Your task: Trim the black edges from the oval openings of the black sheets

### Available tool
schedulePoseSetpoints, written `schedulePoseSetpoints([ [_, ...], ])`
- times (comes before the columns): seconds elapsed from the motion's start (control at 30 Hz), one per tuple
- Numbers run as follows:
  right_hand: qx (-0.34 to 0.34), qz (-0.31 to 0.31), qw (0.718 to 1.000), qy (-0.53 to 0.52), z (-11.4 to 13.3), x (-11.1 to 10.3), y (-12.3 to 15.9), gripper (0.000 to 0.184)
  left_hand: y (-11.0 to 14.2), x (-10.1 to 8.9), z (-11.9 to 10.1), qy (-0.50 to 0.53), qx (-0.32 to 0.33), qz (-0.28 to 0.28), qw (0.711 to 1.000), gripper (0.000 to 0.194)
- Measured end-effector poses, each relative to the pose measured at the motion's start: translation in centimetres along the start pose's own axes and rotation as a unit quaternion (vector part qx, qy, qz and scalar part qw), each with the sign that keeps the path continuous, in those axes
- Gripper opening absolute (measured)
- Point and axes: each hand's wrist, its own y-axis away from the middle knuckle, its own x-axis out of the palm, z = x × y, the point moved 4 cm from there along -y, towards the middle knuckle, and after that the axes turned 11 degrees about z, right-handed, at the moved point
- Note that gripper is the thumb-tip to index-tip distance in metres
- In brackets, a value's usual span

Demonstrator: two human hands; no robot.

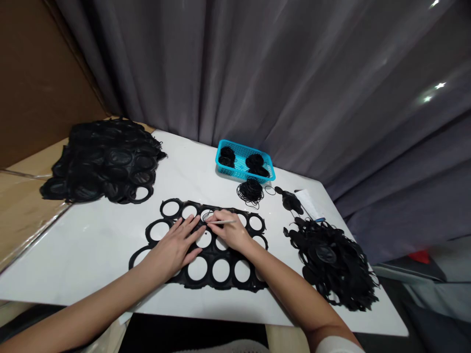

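Note:
A black rubber sheet [210,252] with rows of large round holes lies flat on the white table in front of me. My left hand [175,249] rests palm down on its left half, fingers spread. Between the fingers of my right hand [232,232] is a thin, light pen-like tool [222,222], its tip over a hole in the top row. A few thin black rings [206,214] show at that tip, by my left fingertips. Whether the right fingers also grip these rings, I cannot tell.
A blue basket [240,172] holding bundles of thin black rings stands at the back, with a loose ring bundle [250,192] before it. Stacked black sheets [106,162] lie at left. Black scraps [333,262] are heaped at right, near white paper [308,203]. A grey curtain [235,73] hangs behind.

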Motion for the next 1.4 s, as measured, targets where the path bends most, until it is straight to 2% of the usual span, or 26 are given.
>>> schedulePoseSetpoints([
  [0.07,-0.037,0.025,0.991,0.13,0.9,0.8,0.3,0.005,0.0,0.0,0.0,0.0,0.0,0.001,1.0,0.05],
  [0.13,-0.066,0.048,0.968,0.239,1.2,1.1,0.2,0.006,0.1,0.2,0.1,0.003,-0.006,0.002,1.0,0.05],
  [0.2,-0.048,0.036,0.952,0.299,0.5,-0.1,-0.7,0.008,0.1,0.4,0.2,0.006,-0.01,0.004,1.0,0.05],
  [0.23,-0.018,0.009,0.949,0.313,-0.2,-1.5,-1.3,0.009,0.1,0.5,0.2,0.008,-0.011,0.004,1.0,0.05],
  [0.33,0.115,-0.145,0.933,0.308,-2.6,-7.3,-3.0,0.018,0.0,0.7,0.2,0.015,-0.014,0.0,1.0,0.049],
  [0.4,0.147,-0.225,0.927,0.262,-3.3,-9.9,-3.6,0.019,0.1,0.5,0.1,0.017,-0.014,-0.003,1.0,0.048],
  [0.43,0.143,-0.24,0.933,0.225,-3.2,-10.3,-3.8,0.017,0.1,0.4,0.1,0.017,-0.013,-0.005,1.0,0.047],
  [0.5,0.107,-0.212,0.962,0.131,-2.6,-9.3,-4.3,0.014,0.4,0.0,0.4,0.016,-0.018,-0.008,1.0,0.048],
  [0.6,0.052,-0.098,0.994,-0.007,-0.8,-4.8,-4.7,0.014,1.2,-0.6,1.3,0.01,-0.051,-0.022,0.998,0.053],
  [0.67,0.032,-0.034,0.996,-0.073,0.3,-1.8,-4.7,0.013,1.8,-0.8,1.9,0.008,-0.069,-0.029,0.997,0.055],
  [0.73,0.022,0.006,0.992,-0.121,1.0,0.2,-4.6,0.011,2.4,-0.8,2.2,0.015,-0.075,-0.028,0.997,0.054],
  [0.87,0.02,0.039,0.986,-0.163,1.2,1.5,-4.5,0.011,2.8,-0.9,2.2,0.02,-0.074,-0.011,0.997,0.052],
  [1.03,0.012,0.05,0.989,-0.142,1.1,1.3,-4.9,0.008,2.7,-1.1,2.0,0.023,-0.074,-0.003,0.997,0.05],
  [1.17,-0.017,0.054,0.995,-0.084,1.4,1.2,-4.8,0.011,2.7,-0.7,2.1,0.01,-0.079,0.003,0.997,0.051],
  [1.27,-0.082,0.088,0.993,0.019,2.0,2.1,-4.4,0.009,2.7,-0.4,2.1,0.01,-0.079,-0.002,0.997,0.051],
  [1.33,-0.129,0.111,0.978,0.117,2.3,2.7,-4.2,0.007,2.8,-0.3,2.2,0.009,-0.079,-0.005,0.997,0.051],
  [1.4,-0.148,0.103,0.965,0.19,2.0,2.4,-4.6,0.01,2.8,-0.1,2.2,0.007,-0.082,-0.01,0.997,0.051],
])
